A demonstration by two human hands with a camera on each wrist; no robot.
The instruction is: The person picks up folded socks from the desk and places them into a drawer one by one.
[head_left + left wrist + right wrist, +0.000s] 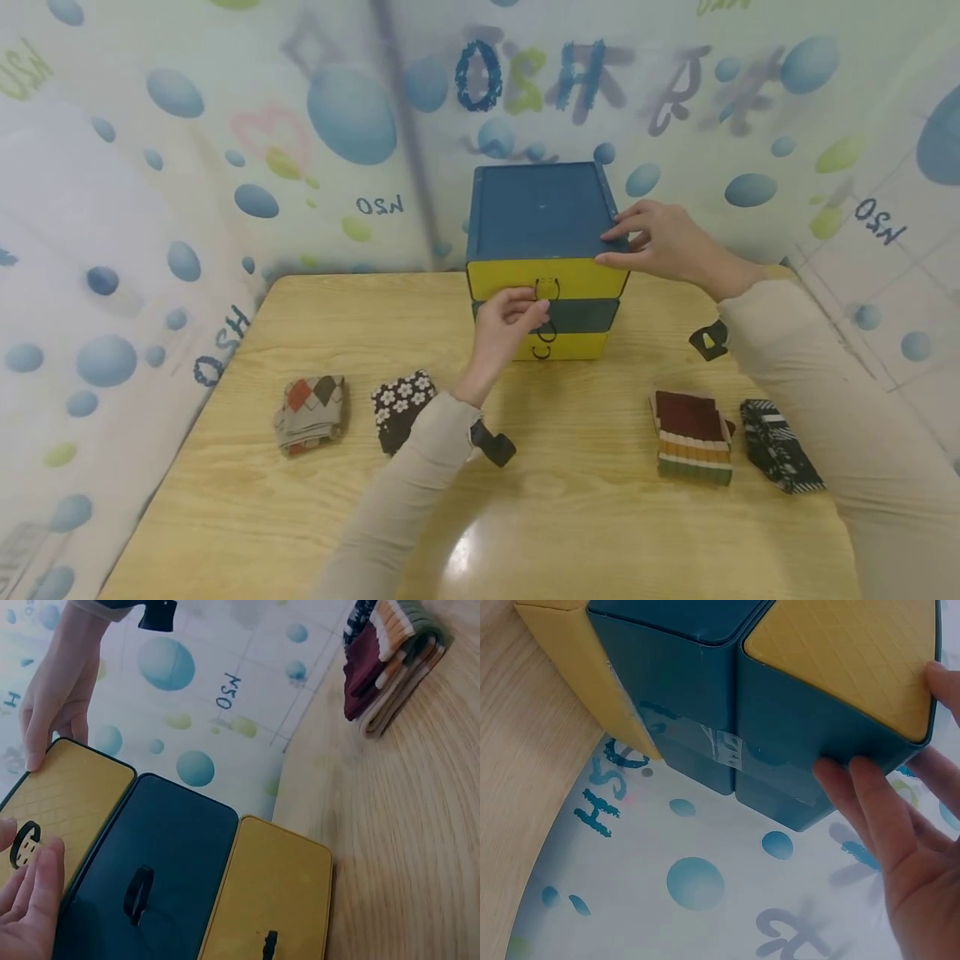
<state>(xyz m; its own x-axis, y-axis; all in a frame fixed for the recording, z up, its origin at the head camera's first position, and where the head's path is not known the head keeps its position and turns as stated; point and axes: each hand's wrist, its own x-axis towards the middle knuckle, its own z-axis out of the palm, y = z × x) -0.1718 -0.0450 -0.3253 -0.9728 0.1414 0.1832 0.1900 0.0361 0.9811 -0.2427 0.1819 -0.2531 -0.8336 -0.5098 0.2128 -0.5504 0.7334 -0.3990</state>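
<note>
A stack of three drawers (543, 279) stands at the back of the table, with a blue top and yellow, dark teal and yellow fronts. Each front carries a black loop handle (139, 895). My left hand (510, 325) is at the top drawer's loop (26, 844), thumb and fingertips on either side, the loop showing between them. On the stack's upper right corner, my right hand (663, 242) rests with its fingers spread. Two of its fingers (877, 802) lie against the teal side; another fingertip touches the front's edge.
Folded knitwear lies on the wooden table (570, 533): an argyle piece (311, 412) and a dark flowered piece (401, 408) at left, a striped piece (692, 437) and a black-and-white piece (780, 446) at right. A patterned curtain (300, 217) hangs close behind the stack.
</note>
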